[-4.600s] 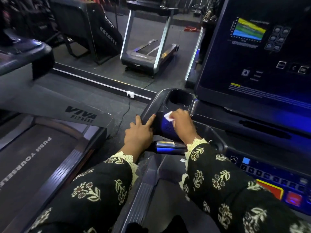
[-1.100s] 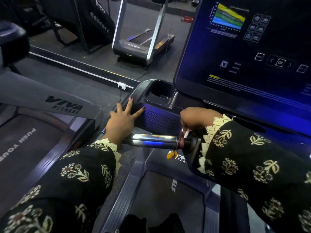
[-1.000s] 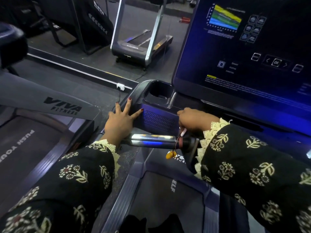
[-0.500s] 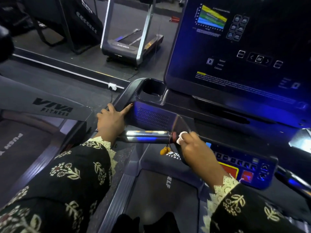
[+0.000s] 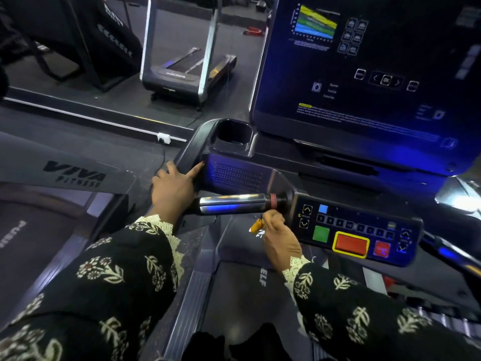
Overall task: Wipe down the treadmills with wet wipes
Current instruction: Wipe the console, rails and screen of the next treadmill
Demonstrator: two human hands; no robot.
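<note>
Brace your flat, relaxed left grip (image 5: 173, 190) on the console corner (image 5: 192, 149); right grip (image 5: 279, 238) is curled under the chrome handlebar (image 5: 231, 204), wipe unseen, can't tell if held, so wrap fully and avoid the orange clip (image 5: 257, 225).

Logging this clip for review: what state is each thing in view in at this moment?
Screen, lit, showing a coloured graph.
Cup holder, empty.
Button panel, lit.
Orange tag, hanging below the handlebar.
Left hand, resting open on the treadmill corner.
Right hand, fingers curled under the handlebar's end; wipe not visible.
</note>
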